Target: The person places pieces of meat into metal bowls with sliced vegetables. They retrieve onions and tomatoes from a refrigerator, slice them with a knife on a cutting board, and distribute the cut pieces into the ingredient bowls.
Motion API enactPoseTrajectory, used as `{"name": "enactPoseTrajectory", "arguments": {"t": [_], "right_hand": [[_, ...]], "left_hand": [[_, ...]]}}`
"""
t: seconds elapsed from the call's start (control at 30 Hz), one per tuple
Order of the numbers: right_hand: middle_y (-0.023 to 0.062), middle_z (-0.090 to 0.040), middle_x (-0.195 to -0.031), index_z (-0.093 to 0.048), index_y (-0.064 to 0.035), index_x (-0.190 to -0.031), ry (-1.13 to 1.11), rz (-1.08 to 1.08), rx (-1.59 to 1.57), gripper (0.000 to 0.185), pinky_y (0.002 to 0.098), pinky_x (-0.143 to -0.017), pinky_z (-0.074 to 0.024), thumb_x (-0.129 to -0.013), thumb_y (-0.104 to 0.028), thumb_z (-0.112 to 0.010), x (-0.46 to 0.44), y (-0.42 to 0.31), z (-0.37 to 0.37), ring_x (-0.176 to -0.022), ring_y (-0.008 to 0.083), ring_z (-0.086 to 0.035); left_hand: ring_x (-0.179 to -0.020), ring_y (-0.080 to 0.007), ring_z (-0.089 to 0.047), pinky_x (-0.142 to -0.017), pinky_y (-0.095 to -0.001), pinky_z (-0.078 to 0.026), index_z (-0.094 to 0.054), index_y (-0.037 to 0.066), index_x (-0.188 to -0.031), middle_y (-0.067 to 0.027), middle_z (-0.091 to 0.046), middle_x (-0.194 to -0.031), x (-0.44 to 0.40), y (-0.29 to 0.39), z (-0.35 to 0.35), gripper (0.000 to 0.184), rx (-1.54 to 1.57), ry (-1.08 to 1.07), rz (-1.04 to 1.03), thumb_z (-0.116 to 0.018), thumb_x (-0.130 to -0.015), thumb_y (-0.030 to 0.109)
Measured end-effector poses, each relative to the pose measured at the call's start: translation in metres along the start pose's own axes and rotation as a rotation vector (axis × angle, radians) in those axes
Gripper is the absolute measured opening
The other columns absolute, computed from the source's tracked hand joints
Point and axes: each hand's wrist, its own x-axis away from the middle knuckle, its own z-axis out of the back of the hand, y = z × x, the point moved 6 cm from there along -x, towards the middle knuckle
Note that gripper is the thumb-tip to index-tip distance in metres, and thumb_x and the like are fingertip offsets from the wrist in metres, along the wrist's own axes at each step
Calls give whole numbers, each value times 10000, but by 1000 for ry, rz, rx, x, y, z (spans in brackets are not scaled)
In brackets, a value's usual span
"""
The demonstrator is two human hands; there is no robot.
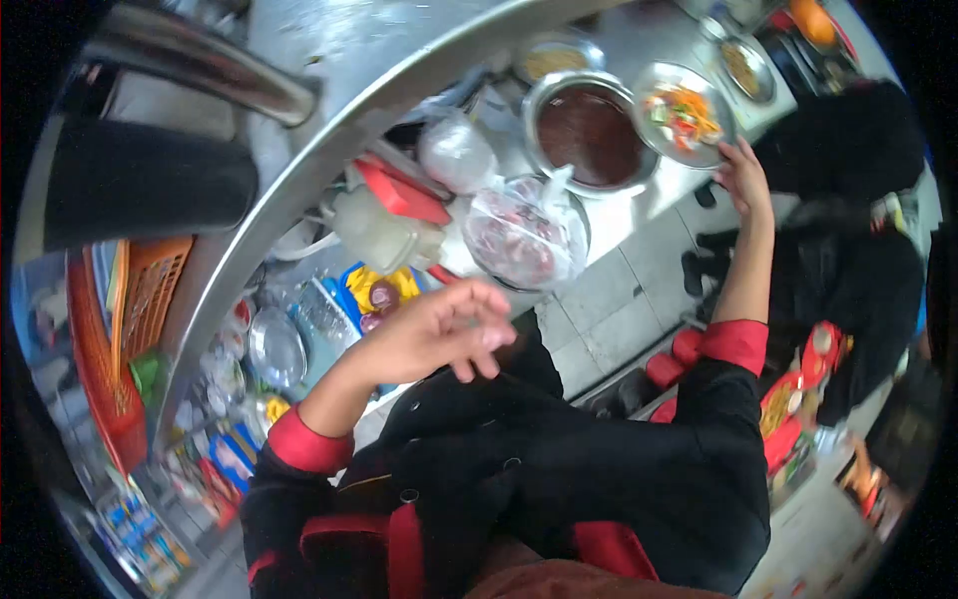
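Observation:
My right hand (743, 178) grips the rim of a metal bowl (725, 130) holding cut vegetables (683, 115), orange, white and green. The bowl is beside a large metal pot (654, 178) of dark red-brown liquid (589, 135). My left hand (444, 334) is raised in front of my body, fingers loosely curled and apart, with nothing seen in it. Just beyond it, a clear plastic bag (524, 235) with reddish contents lies on a round metal dish.
Left of the pot are a knotted plastic bag (457, 152), a red-lidded container (374, 230) and a blue bag with yellow and purple items (382, 293). A metal shelf edge (329, 135) curves above. Dark-clothed people (848, 260) stand at the right. Orange baskets (150, 299) are at the left.

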Motion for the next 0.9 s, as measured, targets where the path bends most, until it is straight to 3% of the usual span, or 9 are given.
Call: {"name": "enactPoseTrajectory", "arguments": {"t": [0.13, 0.2, 0.27, 0.33, 0.43, 0.5, 0.6, 0.77, 0.9], "right_hand": [[32, -614, -872, -594, -91, -1146, 27, -31, 136, 205, 248, -599, -477, -956, -158, -558, -154, 64, 37, -707, 126, -582], [45, -654, -948, -591, -82, -1217, -120, -100, 50, 257, 260, -690, -531, -990, -133, -482, -300, 151, 96, -829, 154, -645], [118, -657, -1223, -533, -59, -1337, -201, -182, -126, 354, 309, -912, -566, -1039, -236, -463, -291, 135, 43, -1071, 217, -668], [183, -651, -1201, -531, -59, -1334, -154, -356, -113, 370, 327, -883, -583, -1045, -282, -473, -338, 149, 36, -1044, 228, -676], [81, -678, -970, -573, -88, -1282, -2, -353, 218, 324, 255, -732, -563, -1007, -256, -538, -278, 83, -12, -844, 174, -675], [42, -670, -1052, -588, -106, -1200, -196, -85, 406, 290, 268, -796, -507, -980, -296, -583, -224, 13, -51, -938, 172, -652], [-44, -561, -830, -578, -130, -1049, -652, 127, 454, 183, 215, -612, -413, -939, -257, -650, -50, -42, -146, -705, 69, -510], [50, -623, -727, -553, -78, -827, -1189, -196, 506, 200, 257, -546, -501, -792, 4, -732, 177, -16, -257, -603, 137, -600], [115, -704, -1033, -659, 30, -1148, -1729, -363, 806, 285, 312, -720, -546, -908, -123, -687, 310, 49, -355, -820, 158, -667]], "left_hand": [[-754, -172, -705, -578, -274, -555, -483, 68, -1254, -104, -650, -1074, 49, -71, 34, 383, 70, 85, 271, -598, -987, 318], [-686, -180, -692, -517, -268, -531, -511, 64, -1237, -108, -647, -957, 78, -116, 60, 468, 90, 290, 315, -562, -980, 452], [-650, -170, -674, -485, -250, -492, -545, 69, -1207, -102, -649, -926, 112, -140, 71, 522, 165, 444, 395, -556, -959, 528], [-634, -158, -660, -468, -241, -455, -582, 76, -1166, -96, -650, -906, 143, -182, 81, 540, 244, 526, 434, -584, -929, 561], [-654, -159, -649, -491, -238, -441, -640, 76, -1113, -83, -653, -901, 198, -243, 93, 530, 342, 683, 440, -623, -896, 560], [-688, -159, -647, -532, -255, -450, -615, 116, -1203, -84, -654, -914, 274, -345, 107, 474, 490, 1020, 509, -627, -910, 489], [-771, -172, -666, -619, -312, -523, -632, 62, -1093, -79, -682, -933, 363, -463, 113, 431, 730, 1449, 409, -581, -936, 460], [-809, -249, -708, -655, -336, -595, -543, 18, -1221, -159, -676, -1012, 455, -563, 127, 352, 1170, 1882, -18, -554, -994, 287], [-810, -250, -706, -639, -310, -600, -503, -2, -1242, -169, -659, -1024, 459, -574, 158, 329, 1246, 1921, -223, -553, -982, 193]]}}
